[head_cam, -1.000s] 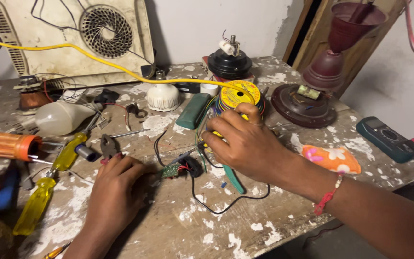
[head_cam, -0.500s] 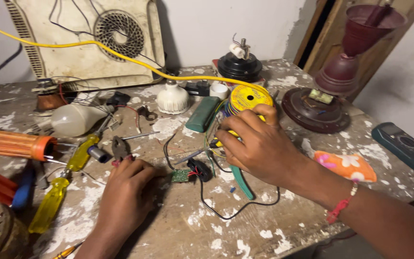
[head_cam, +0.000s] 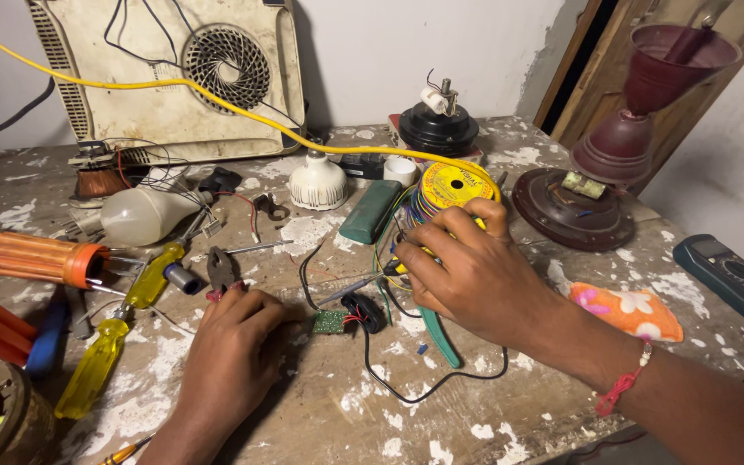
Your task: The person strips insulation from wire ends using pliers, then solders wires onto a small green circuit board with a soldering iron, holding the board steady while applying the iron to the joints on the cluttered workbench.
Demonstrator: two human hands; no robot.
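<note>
My left hand (head_cam: 232, 344) lies curled on the workbench with its fingers at the edge of a small green circuit board (head_cam: 331, 321), which carries a black round part and black wires (head_cam: 406, 392). My right hand (head_cam: 475, 271) grips a soldering iron with a thin metal tip (head_cam: 350, 288) that points left toward the board. A yellow spool of solder wire (head_cam: 451, 186) stands just behind my right hand. A green-handled tool (head_cam: 437, 336) pokes out from under my right palm.
Yellow-handled screwdrivers (head_cam: 96, 366), pliers (head_cam: 220, 271), a white bulb (head_cam: 144, 215) and an orange handle (head_cam: 32, 258) lie at left. A cream appliance back with a fan grille (head_cam: 174, 77) leans on the wall. A maroon fan part (head_cam: 592, 194), a floral cloth (head_cam: 626, 310) and a multimeter (head_cam: 734, 275) sit at right.
The view has shifted slightly right. Both hands stay at the circuit board, with the right hand nudged a little closer to the board.
</note>
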